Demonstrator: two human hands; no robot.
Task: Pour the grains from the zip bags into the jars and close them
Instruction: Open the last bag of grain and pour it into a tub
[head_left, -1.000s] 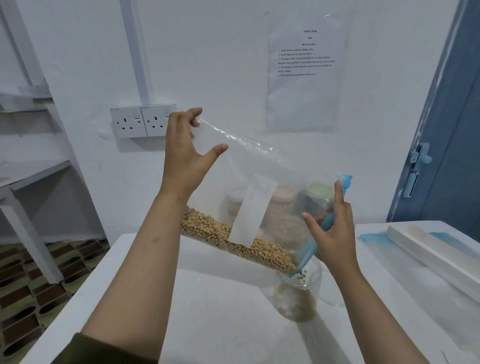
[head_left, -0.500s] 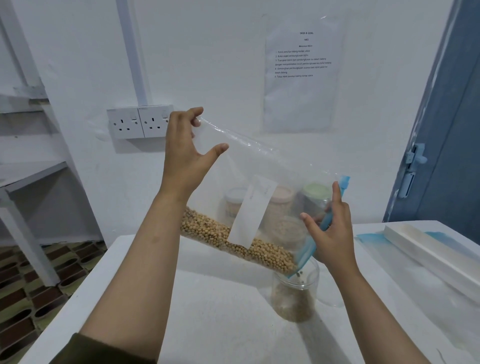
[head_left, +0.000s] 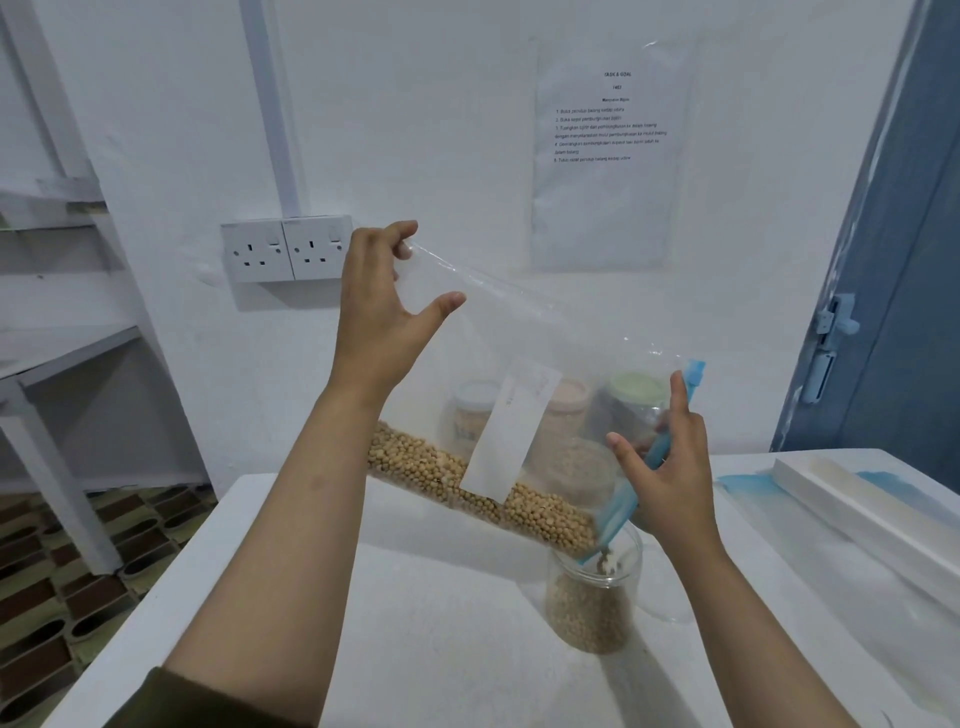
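One clear plastic bag of round beige grains is tilting over one open glass jar on the white bench, grains falling in. The left hand is pinching the bag's upper corner; the right hand is gripping its blue zip. Three lidded jars are standing behind the bag.

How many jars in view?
4. One open jar on the table under the zip bag's mouth, taking grains. Three lidded jars behind, seen through the bag: left, middle, green-lidded right. More may be hidden.
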